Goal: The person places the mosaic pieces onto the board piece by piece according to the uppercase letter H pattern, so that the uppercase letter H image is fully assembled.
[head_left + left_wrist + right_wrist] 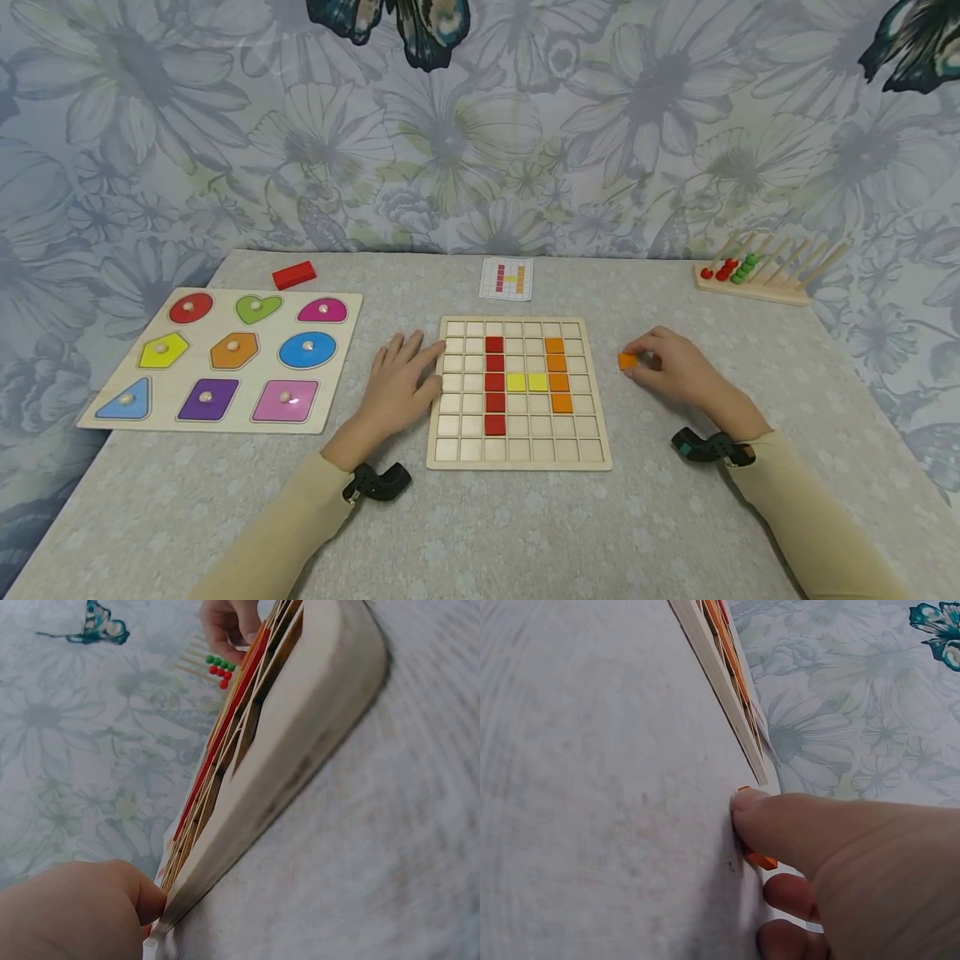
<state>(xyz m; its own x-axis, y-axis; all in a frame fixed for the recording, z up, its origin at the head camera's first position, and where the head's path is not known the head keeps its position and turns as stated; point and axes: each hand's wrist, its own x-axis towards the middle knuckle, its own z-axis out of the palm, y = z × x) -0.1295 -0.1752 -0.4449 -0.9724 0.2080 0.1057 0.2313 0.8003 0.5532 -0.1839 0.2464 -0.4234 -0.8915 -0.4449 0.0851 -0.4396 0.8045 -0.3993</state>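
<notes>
A wooden grid board (519,465) lies in the middle of the table. A column of red squares (494,382), two yellow squares (527,382) and a column of orange squares (557,381) fill some of its cells. My left hand (399,385) rests at the board's left edge with fingers spread, the thumb and index finger touching the rim. To the right of the board, my right hand (670,367) pinches an orange block (627,361) just at the table surface. In the right wrist view, orange (760,859) shows below the thumb, partly hidden by it.
A small pattern card (506,278) lies behind the board. On the left is a shape puzzle (348,333) with knobbed pieces, and a red block (294,275) behind it. A wooden bead counter (757,287) with red and green beads stands at the back right.
</notes>
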